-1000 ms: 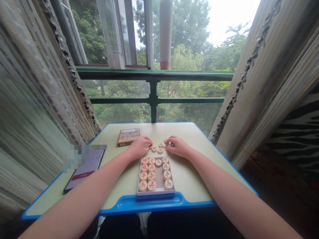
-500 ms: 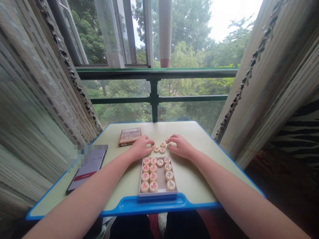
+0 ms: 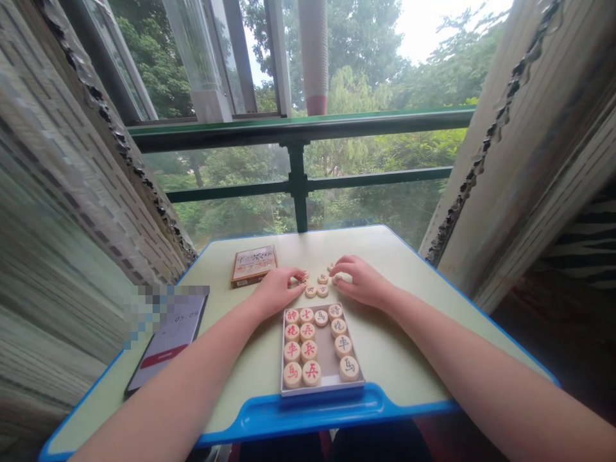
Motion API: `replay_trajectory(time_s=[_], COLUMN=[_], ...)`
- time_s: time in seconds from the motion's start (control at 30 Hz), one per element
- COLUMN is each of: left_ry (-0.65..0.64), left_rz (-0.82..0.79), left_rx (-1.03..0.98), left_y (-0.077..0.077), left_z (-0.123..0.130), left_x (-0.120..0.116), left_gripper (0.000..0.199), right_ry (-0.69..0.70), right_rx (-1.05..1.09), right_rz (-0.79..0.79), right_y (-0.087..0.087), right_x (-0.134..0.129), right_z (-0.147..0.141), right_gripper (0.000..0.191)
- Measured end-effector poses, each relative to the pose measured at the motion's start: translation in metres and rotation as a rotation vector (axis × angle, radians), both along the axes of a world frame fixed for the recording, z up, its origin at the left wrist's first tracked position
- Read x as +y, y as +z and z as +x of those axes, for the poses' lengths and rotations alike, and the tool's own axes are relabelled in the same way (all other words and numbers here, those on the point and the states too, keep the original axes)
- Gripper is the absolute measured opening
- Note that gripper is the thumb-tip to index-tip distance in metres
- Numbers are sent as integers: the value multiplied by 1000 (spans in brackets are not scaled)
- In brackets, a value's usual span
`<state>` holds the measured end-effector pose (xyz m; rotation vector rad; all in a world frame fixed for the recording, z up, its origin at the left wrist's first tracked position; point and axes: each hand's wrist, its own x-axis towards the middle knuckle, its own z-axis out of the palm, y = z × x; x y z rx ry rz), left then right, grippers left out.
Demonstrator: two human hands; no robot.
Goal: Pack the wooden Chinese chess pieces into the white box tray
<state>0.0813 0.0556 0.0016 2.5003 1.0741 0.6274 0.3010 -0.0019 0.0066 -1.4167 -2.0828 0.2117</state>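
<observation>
An open white tray [image 3: 323, 389] near the table's front edge holds round wooden chess pieces in columns, red characters on the left and black ones on the right, with a bare stretch between. Beyond it, several loose pieces [image 3: 310, 291] lie on the table between my hands. My left hand [image 3: 283, 285] has its fingertips on a piece at the left of this group; how firmly it grips is hidden. The fingers of my right hand [image 3: 359, 279] curve around a piece [image 3: 337, 279] at the group's right side, thumb and forefinger apart.
A lidded box [image 3: 253, 264] with printed characters lies at the back left of the light table [image 3: 409, 359]. A phone [image 3: 168, 350] rests at the left, partly behind my left forearm. Curtains flank the table, and a green railing [image 3: 298, 186] stands behind it.
The camera view has tilted and shifted a little, moving the tray and table in the picture. Both hands remain at the loose pieces, with only slight finger movement. The tray's pieces look unchanged.
</observation>
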Motion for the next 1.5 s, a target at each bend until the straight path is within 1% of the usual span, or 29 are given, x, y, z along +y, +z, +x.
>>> replay_trajectory(time_s=[0.07,0.17,0.23,0.33,0.43,0.5,0.6,0.67,0.83,1.0,1.13,1.27,1.4,1.5], left_ry=[-1,-20,-68,-133,-142,-154,-188,-201,-168,-192,-176,-149,-142,-148], left_rz=[57,164,199,219,276,320,360,370,386,380,367,355,366,367], left_rx=[-52,-202,-309,-413,-432,-423,-408,-405,-417,-410,-415,-398,-410,-411], left_y=[4,11,15,18,16,15,14,13,12,15,16,17,17,15], left_z=[1,4,6,10,11,10,11,11,12,11,11,11,11,11], left_x=[-3,-12,-19,-28,-32,-32,-31,-32,-33,-34,-37,-39,-38,-37], left_gripper=[27,27,29,33,33,28,22,22,33,23,23,22,19,22], right_ry=[-4,-8,-8,36,88,95,110,116,112,159,156,126,117,124], right_rx=[21,120,229,413,586,671,753,796,884,898,892,918,915,898], right_rz=[20,17,-49,-200,-312,-352,-392,-413,-437,-504,-483,-444,-448,-461], right_y=[2,6,10,13,14,15,17,18,19,21,23,25,26,25], right_x=[-1,-5,-8,-13,-16,-17,-18,-19,-19,-20,-20,-20,-21,-21], right_z=[-1,-7,-12,-19,-23,-24,-25,-26,-26,-26,-26,-27,-27,-27], right_gripper=[16,19,23,27,27,25,23,22,18,18,19,21,22,23])
